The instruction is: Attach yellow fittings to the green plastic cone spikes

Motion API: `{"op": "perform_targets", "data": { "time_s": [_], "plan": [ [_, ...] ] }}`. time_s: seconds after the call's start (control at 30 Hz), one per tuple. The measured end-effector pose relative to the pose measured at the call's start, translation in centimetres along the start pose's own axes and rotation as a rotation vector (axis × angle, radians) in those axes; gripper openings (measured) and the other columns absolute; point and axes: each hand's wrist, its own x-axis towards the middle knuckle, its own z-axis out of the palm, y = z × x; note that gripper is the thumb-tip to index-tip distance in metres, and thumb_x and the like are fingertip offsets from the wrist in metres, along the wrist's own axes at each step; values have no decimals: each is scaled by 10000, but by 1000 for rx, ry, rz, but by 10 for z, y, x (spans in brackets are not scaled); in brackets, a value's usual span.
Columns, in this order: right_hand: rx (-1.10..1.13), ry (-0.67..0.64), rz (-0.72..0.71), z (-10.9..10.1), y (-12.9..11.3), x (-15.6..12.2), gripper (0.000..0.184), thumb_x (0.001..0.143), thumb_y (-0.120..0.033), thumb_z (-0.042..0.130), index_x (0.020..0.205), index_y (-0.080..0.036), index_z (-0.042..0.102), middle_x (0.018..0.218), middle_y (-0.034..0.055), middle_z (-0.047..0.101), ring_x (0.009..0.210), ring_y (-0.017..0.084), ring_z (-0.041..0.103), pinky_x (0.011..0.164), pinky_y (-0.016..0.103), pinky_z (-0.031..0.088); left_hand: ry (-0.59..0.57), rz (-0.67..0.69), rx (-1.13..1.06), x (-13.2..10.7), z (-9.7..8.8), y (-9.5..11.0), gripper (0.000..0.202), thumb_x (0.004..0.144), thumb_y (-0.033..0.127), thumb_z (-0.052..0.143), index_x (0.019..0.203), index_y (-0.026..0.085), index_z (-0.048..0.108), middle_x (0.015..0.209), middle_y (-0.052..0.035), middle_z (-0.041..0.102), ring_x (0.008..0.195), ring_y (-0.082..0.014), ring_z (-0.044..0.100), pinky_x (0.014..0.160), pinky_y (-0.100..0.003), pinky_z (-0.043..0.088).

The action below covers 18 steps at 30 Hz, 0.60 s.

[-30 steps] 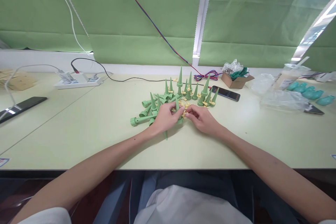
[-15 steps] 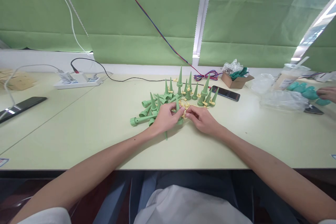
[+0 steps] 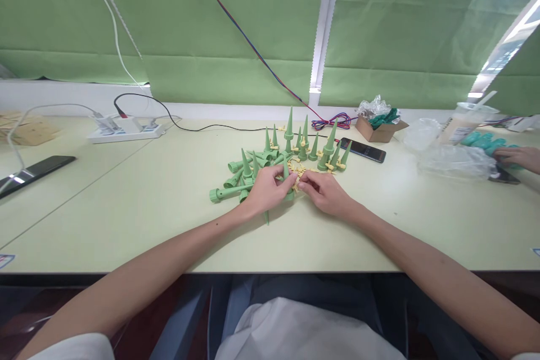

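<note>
My left hand (image 3: 269, 190) is closed around a green plastic watering spike (image 3: 286, 167), which stands point up between its fingers. Close against it, my right hand (image 3: 324, 191) pinches a small yellow valve (image 3: 296, 186) at the spike's side; the fingertips hide most of that valve. Behind my hands lies a little heap of loose yellow valves (image 3: 300, 167). Several green spikes (image 3: 228, 192) lie in a pile by my left hand. Other spikes (image 3: 329, 146) stand upright at the back, some with yellow valves fitted.
A black phone (image 3: 363, 149) and a small carton (image 3: 379, 130) are behind on the right. Farther right are a drink cup (image 3: 458, 124), clear plastic bags (image 3: 458, 162) and another person's hand (image 3: 517, 157) over teal pieces. A power strip (image 3: 126, 132) and second phone (image 3: 40, 171) lie left.
My hands keep almost the same pose around the spike and valve. At the far right, the other person's hand has moved left and slightly down over the teal pieces.
</note>
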Motion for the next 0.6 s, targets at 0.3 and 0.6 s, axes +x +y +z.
{"op": "perform_targets", "data": {
  "time_s": [0.3, 0.6],
  "plan": [
    [-1, -5, 8, 0, 0, 1, 254, 985, -286, 479, 743, -209, 467, 604, -37, 475, 526, 118, 368, 565, 277, 292, -8, 4, -6, 1, 1, -3, 398, 870, 485, 588, 641, 177, 484, 587, 13, 448, 483, -94, 330, 459, -258, 244],
    [-29, -7, 8, 0, -2, 1, 317, 1003, -318, 456, 704, -213, 437, 583, -41, 429, 531, 121, 366, 580, 285, 298, 25, 39, -10, 4, 1, -5, 506, 934, 578, 494, 622, 179, 501, 535, 22, 395, 501, -111, 343, 462, -267, 267]
  ]
}}
